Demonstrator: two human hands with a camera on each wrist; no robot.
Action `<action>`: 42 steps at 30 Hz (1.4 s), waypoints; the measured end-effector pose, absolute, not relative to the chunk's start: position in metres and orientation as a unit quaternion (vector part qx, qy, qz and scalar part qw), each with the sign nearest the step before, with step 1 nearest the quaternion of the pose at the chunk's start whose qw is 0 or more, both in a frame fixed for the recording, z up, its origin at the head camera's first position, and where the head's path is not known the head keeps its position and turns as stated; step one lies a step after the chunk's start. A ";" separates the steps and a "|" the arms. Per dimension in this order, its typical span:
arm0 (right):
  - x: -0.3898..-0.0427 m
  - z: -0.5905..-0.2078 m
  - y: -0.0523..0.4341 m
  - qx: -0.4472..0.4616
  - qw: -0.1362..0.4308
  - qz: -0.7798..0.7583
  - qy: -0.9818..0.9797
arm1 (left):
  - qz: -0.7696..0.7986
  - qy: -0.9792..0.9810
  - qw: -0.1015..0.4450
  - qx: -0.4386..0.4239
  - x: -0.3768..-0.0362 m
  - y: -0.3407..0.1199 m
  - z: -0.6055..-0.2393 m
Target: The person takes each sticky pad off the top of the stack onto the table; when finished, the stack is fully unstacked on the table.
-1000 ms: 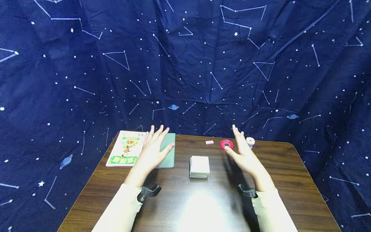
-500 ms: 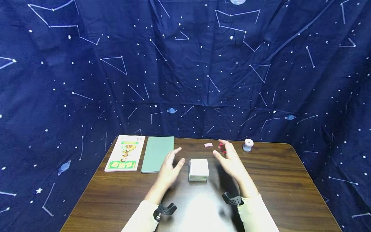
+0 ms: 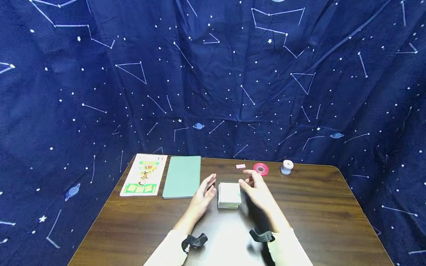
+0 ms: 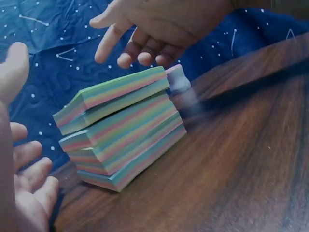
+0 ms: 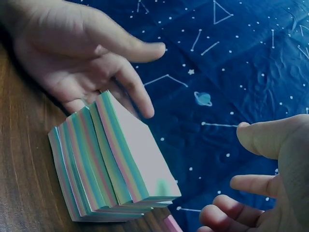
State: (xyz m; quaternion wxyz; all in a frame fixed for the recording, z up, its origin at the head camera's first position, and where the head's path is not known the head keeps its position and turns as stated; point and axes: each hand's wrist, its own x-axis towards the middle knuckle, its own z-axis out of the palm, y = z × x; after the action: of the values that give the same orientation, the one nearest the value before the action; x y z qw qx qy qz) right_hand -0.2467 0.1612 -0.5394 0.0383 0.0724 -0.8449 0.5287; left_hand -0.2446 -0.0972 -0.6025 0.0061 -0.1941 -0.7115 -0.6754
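Note:
A stack of square paper note pads point(image 3: 229, 194) stands on the table in front of me, white on top. Its sides are striped in pink, yellow, green and blue, and the layers sit slightly askew, as the left wrist view of the pads point(image 4: 125, 130) shows. My left hand point(image 3: 201, 196) is close by the stack's left side, palm turned toward it, fingers relaxed. Over its right side hovers my right hand point(image 3: 259, 190), thumb apart from loosely bent fingers. In the right wrist view, the pads point(image 5: 104, 164) stand between both hands, and neither hand holds anything.
A green notebook point(image 3: 182, 177) and an illustrated book point(image 3: 144, 175) lie at the back left of the wooden table point(image 3: 319, 210). Along the back are a small pink block point(image 3: 240, 166), a red ring-shaped roll point(image 3: 261, 164) and a white spool point(image 3: 287, 168). A dark blue curtain point(image 3: 213, 92) hangs behind.
Both hands have come inward and lower, toward the stack. The left has left the notebook and book uncovered; the right has moved off the red roll. The stack has stayed put.

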 end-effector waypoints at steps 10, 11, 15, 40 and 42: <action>-0.245 -0.540 0.163 0.106 0.010 0.492 -0.864 | -0.611 -0.760 -0.018 -0.222 -0.244 -0.090 -0.599; -0.244 -0.540 0.163 0.112 0.001 0.489 -0.865 | -0.602 -0.768 -0.028 -0.216 -0.244 -0.091 -0.599; -0.241 -0.541 0.164 0.127 -0.040 0.469 -0.873 | -0.551 -0.807 -0.059 -0.207 -0.243 -0.093 -0.599; -0.247 -0.551 0.167 0.130 -0.034 0.461 -0.877 | -0.528 -0.826 -0.066 -0.187 -0.245 -0.093 -0.599; -0.247 -0.550 0.168 0.129 -0.030 0.464 -0.876 | -0.530 -0.824 -0.066 -0.189 -0.245 -0.092 -0.599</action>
State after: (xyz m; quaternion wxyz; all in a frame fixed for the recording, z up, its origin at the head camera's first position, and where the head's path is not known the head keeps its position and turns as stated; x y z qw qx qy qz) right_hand -0.2475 0.1683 -0.5504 -0.0297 0.1287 -0.8761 0.4637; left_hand -0.2453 -0.0924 -0.5991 -0.0663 -0.1885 -0.8239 -0.5304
